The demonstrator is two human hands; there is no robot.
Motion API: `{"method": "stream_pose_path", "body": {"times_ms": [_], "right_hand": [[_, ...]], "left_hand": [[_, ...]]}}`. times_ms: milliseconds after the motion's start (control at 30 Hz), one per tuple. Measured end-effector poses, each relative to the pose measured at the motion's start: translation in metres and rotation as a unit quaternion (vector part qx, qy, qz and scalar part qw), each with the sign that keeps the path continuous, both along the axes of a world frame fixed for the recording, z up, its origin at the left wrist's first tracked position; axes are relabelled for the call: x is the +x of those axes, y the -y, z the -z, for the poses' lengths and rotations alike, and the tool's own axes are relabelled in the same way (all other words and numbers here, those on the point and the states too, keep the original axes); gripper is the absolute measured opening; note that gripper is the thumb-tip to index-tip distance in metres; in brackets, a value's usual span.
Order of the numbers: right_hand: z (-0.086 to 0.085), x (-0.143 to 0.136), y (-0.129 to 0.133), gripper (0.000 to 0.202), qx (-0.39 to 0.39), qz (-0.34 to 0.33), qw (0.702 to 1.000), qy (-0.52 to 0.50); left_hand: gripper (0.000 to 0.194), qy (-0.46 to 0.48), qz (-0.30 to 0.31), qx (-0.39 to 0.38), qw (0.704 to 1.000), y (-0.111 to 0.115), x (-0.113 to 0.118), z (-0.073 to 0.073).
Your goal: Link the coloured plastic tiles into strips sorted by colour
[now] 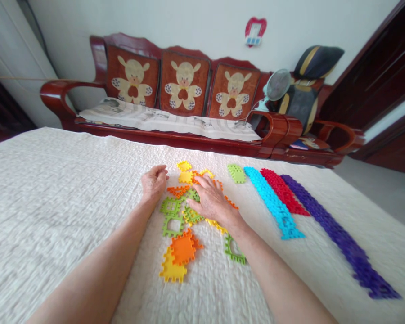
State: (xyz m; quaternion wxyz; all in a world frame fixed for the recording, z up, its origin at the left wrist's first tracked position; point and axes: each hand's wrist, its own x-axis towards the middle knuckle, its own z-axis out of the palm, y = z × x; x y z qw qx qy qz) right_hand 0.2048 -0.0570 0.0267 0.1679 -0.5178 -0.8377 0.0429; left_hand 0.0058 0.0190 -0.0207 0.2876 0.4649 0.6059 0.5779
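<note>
Right hand (212, 198), fingers (201, 182) spread, over tiles (185, 177); left hand (154, 183) (curled; grip unclear) beside.

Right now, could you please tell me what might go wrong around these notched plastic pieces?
The right hand spreads over the loose notched pieces, so a sideways sweep could scatter them.
The right forearm partly hides the green frame piece, which might get knocked unnoticed.
The orange square piece overlaps a yellow notched piece, so lifting one could shift the other.
</note>
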Motion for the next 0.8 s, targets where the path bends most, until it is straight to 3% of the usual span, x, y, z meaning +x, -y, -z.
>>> {"method": "stream_pose_path", "body": {"times_ms": [133,300,433,533,667,800], "right_hand": [[0.005,-0.008,-0.001,0.028,-0.026,0.023,0.999,-0.033],[0.012,-0.01,-0.008,0.016,0.006,0.026,0.991,-0.129],[0.006,-0.006,-0.013,0.004,-0.044,0.008,0.972,-0.231],[-0.004,0.012,-0.02,0.009,-0.079,0.023,0.943,-0.324],[-0.007,0.059,-0.025,0.019,-0.038,0.159,0.908,-0.386],[0.007,0.103,-0.015,0.026,-0.002,0.317,0.89,-0.328]], "left_hand": [[0.035,0.006,-0.001,-0.004,1.0,0.001,0.001,-0.002],[0.035,0.009,0.002,-0.003,1.0,0.002,0.001,-0.001],[0.036,0.003,0.003,-0.001,1.0,0.001,0.001,0.0],[0.036,0.003,0.007,0.002,1.0,0.001,0.0,0.0],[0.035,0.007,0.001,-0.006,1.0,0.001,0.0,-0.001],[0.032,0.022,-0.002,-0.021,1.0,0.002,0.001,-0.004]]}}
